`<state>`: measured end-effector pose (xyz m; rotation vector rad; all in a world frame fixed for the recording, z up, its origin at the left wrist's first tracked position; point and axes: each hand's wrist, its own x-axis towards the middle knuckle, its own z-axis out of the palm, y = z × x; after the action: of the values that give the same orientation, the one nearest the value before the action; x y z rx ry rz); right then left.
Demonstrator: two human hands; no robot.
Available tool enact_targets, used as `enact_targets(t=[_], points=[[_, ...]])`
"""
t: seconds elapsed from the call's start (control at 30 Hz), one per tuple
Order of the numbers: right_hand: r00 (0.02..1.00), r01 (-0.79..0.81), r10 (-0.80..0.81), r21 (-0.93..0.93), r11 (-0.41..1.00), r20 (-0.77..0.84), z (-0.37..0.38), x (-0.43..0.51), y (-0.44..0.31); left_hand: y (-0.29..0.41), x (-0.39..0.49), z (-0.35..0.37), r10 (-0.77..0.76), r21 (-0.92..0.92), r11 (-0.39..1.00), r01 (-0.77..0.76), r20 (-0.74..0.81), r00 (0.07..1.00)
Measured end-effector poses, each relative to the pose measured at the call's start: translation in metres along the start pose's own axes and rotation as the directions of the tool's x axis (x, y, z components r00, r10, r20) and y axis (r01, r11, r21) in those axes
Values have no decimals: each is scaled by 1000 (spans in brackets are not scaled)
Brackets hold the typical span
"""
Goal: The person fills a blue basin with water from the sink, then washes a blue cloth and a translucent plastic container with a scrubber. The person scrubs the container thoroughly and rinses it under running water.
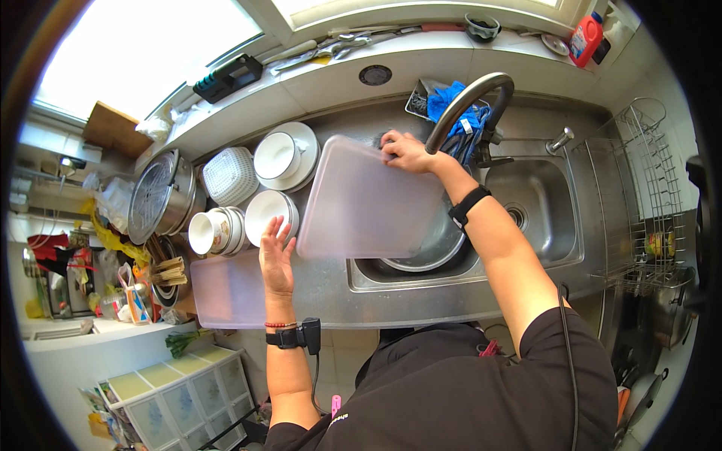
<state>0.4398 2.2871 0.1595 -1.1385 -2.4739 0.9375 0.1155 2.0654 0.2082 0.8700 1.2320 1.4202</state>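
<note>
My right hand is bent over the far edge of a translucent plastic lid or panel. Under its fingers is a dark grey scourer, mostly hidden. The panel lies slanted over the counter and the left sink basin, covering part of a round metal bowl there. My left hand is raised, fingers apart and holding nothing, in front of a stack of white bowls. Beneath the left forearm, a second translucent plastic panel rests along the counter's front edge.
An arched faucet rises close behind my right arm. Left of the panel stand nested cups, a white perforated basket and plates. A wire rack stands right of the second basin. Knives lie on the sill.
</note>
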Motion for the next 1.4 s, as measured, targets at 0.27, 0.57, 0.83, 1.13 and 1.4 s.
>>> enact_targets(t=[0.27,0.57,0.83,1.13,1.4], points=[[978,128,-125,8,992,-166,79,1,-21,-40,4,22,-531,486,768,418,117,839],[662,-575,690,393,718,-291,163,-81,45,-71,-42,20,-477,-105,877,468,-90,874],[650,-749,759,150,646,-21,200,-62,13,-81,-50,3,-494,-157,866,475,-118,861],[819,-469,486,133,873,-303,185,28,2,-70,-43,-13,-507,-23,861,508,-108,855],[794,-589,599,111,800,-103,222,-66,8,-75,-52,0,-401,-153,914,376,-188,897]])
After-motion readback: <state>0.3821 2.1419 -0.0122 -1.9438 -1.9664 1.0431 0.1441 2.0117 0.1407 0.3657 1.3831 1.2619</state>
